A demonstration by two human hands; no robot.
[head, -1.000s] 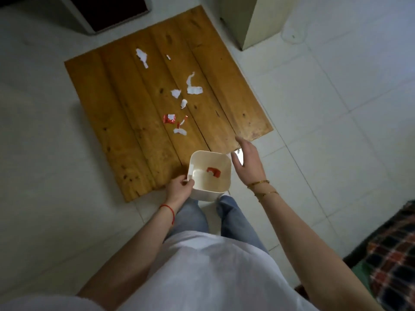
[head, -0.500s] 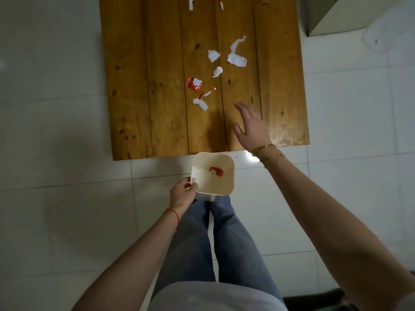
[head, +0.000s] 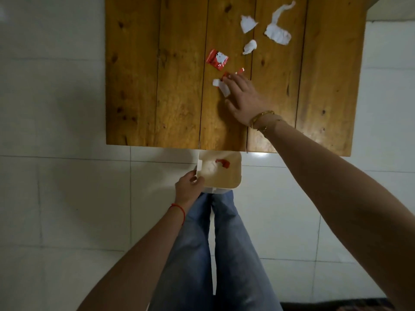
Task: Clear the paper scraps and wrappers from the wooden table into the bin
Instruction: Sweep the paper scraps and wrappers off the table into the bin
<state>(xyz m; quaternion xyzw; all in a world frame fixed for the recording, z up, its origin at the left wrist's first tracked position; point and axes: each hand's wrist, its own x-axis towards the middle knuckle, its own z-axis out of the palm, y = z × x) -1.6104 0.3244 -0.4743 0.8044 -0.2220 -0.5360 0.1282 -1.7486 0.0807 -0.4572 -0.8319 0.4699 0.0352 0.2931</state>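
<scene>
The wooden table (head: pixel 157 86) carries several white paper scraps (head: pixel 277 33) and a red wrapper (head: pixel 216 59). My right hand (head: pixel 243 98) lies over the table, fingers spread, its fingertips touching a small white scrap (head: pixel 221 86) and a thin red wrapper strip (head: pixel 239 71). It grips nothing that I can see. My left hand (head: pixel 188 187) holds the left rim of the cream bin (head: pixel 235 176), which sits just below the table's near edge. One red wrapper piece (head: pixel 223 163) lies inside the bin.
White tiled floor (head: pixel 67 198) surrounds the table. My legs in blue jeans (head: pixel 213 254) are under the bin. A pale cabinet corner (head: pixel 379 1) shows at the top right.
My right hand has moved from the table's near edge forward and left onto the scraps. The view has tilted down and closer over the table. The bin stays in my left hand.
</scene>
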